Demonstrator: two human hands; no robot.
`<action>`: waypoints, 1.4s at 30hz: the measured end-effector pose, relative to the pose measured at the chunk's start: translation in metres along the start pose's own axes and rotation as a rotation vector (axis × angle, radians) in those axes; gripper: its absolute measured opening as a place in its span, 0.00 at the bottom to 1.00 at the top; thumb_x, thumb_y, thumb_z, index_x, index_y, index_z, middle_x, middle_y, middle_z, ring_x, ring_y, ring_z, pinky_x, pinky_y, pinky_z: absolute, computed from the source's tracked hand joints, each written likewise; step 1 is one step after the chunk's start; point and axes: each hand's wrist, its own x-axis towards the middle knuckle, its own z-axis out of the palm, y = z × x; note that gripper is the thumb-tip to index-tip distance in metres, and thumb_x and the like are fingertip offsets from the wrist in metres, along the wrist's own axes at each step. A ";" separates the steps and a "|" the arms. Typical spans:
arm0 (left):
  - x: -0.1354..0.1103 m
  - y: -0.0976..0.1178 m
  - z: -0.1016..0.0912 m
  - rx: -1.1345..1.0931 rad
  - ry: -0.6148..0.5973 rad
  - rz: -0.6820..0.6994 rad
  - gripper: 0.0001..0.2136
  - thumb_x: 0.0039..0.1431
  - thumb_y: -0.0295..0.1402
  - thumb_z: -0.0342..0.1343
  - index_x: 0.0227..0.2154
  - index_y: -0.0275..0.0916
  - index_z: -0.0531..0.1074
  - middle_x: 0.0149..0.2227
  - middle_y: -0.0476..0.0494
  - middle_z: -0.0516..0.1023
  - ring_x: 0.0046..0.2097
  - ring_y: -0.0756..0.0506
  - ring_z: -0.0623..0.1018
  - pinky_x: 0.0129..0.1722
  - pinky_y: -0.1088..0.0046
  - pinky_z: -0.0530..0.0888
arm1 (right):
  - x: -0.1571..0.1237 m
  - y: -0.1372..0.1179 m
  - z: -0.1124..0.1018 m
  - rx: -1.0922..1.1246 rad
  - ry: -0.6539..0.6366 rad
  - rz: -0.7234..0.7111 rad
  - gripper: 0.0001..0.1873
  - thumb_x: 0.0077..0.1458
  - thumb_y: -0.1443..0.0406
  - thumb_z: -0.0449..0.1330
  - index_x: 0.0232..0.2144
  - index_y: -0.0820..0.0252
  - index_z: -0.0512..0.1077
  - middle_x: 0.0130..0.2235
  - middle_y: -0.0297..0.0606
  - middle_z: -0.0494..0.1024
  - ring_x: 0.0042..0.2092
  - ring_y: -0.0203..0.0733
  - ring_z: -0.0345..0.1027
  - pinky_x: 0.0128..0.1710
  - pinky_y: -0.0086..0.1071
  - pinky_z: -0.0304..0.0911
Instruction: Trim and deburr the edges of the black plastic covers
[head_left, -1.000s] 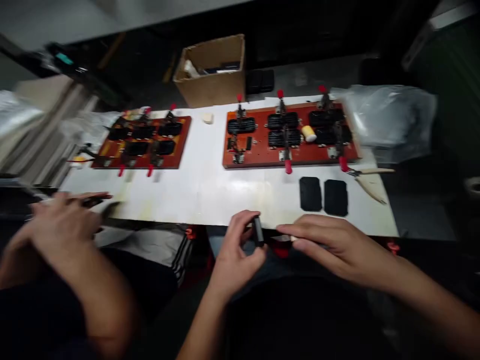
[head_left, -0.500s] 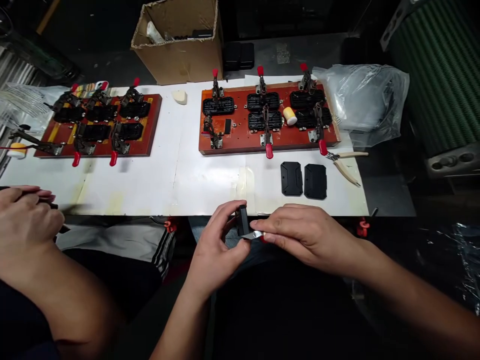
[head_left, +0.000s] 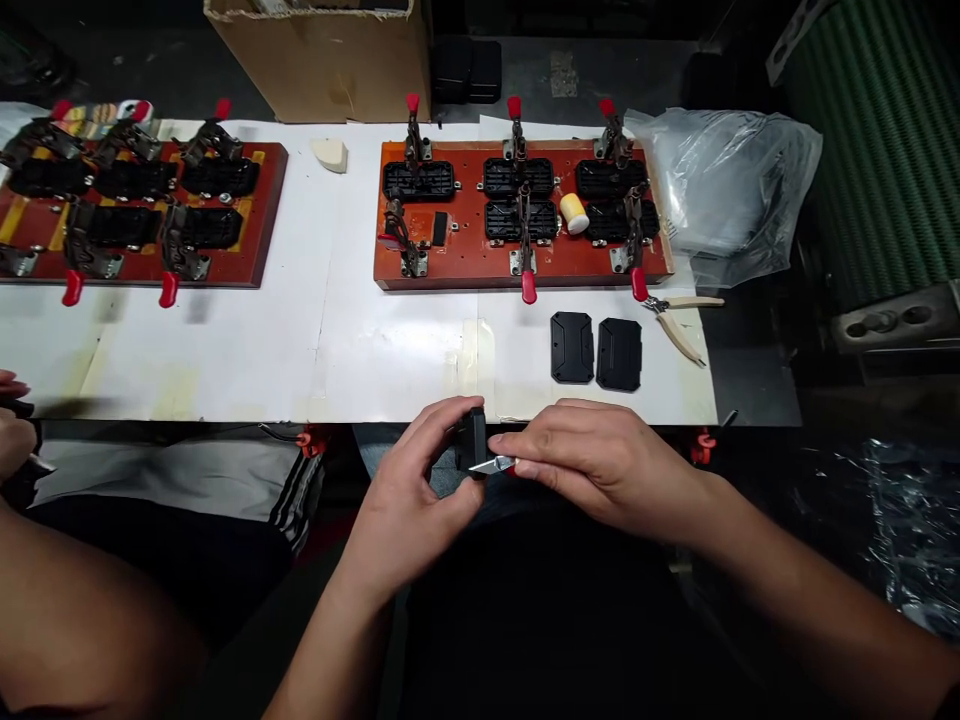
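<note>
My left hand [head_left: 409,495] pinches a small black plastic part [head_left: 472,440] edge-up, just below the table's front edge. My right hand [head_left: 592,462] grips a small knife whose silver blade [head_left: 489,465] touches the part's lower edge. Two flat black covers [head_left: 596,350] lie side by side on the white table [head_left: 300,340] just beyond my hands. Behind them sits a red clamp fixture [head_left: 517,210] holding several black parts under red-handled toggle clamps.
A second red fixture [head_left: 135,205] lies at far left. A co-worker's hand [head_left: 11,425] and arm are at the left edge. Pliers [head_left: 679,320], a clear plastic bag [head_left: 727,190], a yellow roll [head_left: 574,212], a cardboard box [head_left: 322,55] and a white wedge [head_left: 330,155] surround the fixtures.
The view has steadied and tipped downward, so the table moved up in frame. My hands stay together on the part, the blade now against it. The co-worker's hand has drifted to the left edge.
</note>
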 end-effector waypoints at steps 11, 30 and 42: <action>-0.008 0.000 0.000 -0.196 -0.197 -0.013 0.31 0.61 0.22 0.60 0.63 0.58 0.69 0.66 0.50 0.69 0.67 0.43 0.71 0.67 0.66 0.71 | 0.011 0.030 -0.004 0.009 0.184 0.335 0.11 0.73 0.61 0.60 0.51 0.59 0.78 0.45 0.37 0.82 0.44 0.40 0.75 0.44 0.31 0.65; 0.001 -0.010 0.023 -0.633 0.097 -0.296 0.37 0.62 0.51 0.63 0.70 0.46 0.58 0.66 0.29 0.67 0.62 0.30 0.76 0.58 0.49 0.77 | -0.012 0.026 0.034 0.101 0.294 0.302 0.11 0.66 0.53 0.65 0.49 0.40 0.78 0.41 0.41 0.83 0.33 0.47 0.78 0.27 0.37 0.71; -0.003 -0.012 0.021 0.343 -0.105 0.174 0.29 0.66 0.31 0.59 0.68 0.46 0.61 0.67 0.40 0.71 0.67 0.39 0.71 0.68 0.57 0.70 | 0.007 0.012 0.029 0.651 0.151 0.609 0.21 0.64 0.48 0.66 0.41 0.60 0.78 0.38 0.37 0.82 0.39 0.42 0.77 0.39 0.32 0.73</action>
